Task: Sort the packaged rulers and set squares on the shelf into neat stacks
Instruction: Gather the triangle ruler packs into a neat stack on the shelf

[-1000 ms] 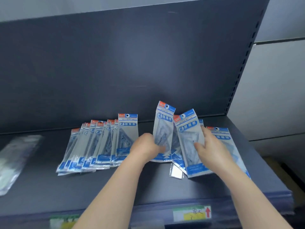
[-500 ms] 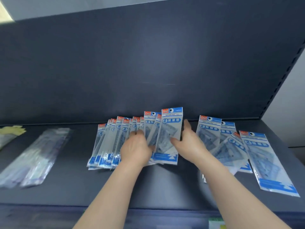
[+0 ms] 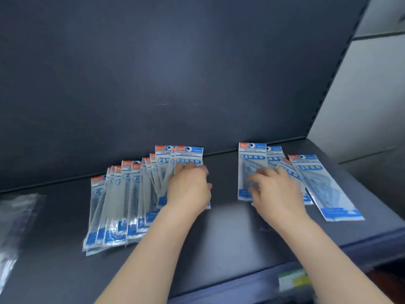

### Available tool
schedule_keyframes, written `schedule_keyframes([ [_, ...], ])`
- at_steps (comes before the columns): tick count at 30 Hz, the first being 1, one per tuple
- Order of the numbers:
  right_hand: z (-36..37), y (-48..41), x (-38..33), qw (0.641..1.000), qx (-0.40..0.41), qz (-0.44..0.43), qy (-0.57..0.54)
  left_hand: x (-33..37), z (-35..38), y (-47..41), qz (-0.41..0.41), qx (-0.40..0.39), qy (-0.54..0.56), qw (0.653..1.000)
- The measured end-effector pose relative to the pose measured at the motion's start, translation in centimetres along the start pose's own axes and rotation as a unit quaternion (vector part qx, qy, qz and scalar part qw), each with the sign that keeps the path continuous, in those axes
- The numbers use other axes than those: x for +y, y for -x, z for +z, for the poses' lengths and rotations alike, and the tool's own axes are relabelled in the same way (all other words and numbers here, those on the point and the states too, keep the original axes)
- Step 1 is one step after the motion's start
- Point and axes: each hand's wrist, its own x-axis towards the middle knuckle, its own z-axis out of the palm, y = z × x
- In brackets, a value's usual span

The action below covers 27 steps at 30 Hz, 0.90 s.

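Since half a second ago the right hand (image 3: 277,189) has left the packet it shared with the left hand and gone over to the loose packets on the right. The left hand (image 3: 188,189) has stayed on the row.

The left hand lies palm down on the top packet (image 3: 189,153) at the right end of the fanned row of packets (image 3: 122,205). Its fingers are lightly bent and press on the printed face, gripping nothing. The row overlaps packet upon packet, running leftward and toward the front of the shelf (image 3: 230,238).

A bare strip of shelf parts the two hands. The right hand rests with spread fingers on the upright packet (image 3: 252,154), the nearest of the loose group. Its thumb is blurred, so I cannot tell whether it grips the packet or only touches it. Behind that packet a second packet (image 3: 275,153) peeps out. A slanted packet (image 3: 287,165) lies partly under the hand. Furthest right, the long packet (image 3: 324,187) lies flat and slants toward the shelf's front corner. These four overlap untidily.

At the far left lie clear bags (image 3: 15,216), well apart from the row; their contents are too blurred to make out. The dark back panel (image 3: 175,73) rises behind everything. A blurred price label (image 3: 293,280) sits on the front edge below the right forearm.
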Motion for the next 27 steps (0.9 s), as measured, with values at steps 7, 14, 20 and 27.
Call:
schedule_keyframes([
  [7,-2.9,4.8,6.8,0.994,-0.105,0.039,-0.01,7.1,2.2,0.0,0.1,-0.073,0.093,0.988],
  [14,-3.1,3.6,8.8,0.996,-0.09,0.003,-0.024,9.8,2.7,0.6,0.057,-0.081,0.04,0.994],
  [20,-1.9,2.3,9.0,0.989,-0.107,-0.088,-0.045,10.7,3.4,-0.1,-0.078,-0.046,0.043,0.995],
  [27,-2.3,1.3,11.7,0.989,-0.097,-0.048,-0.099,10.2,2.8,-1.2,-0.18,-0.077,0.163,0.967],
])
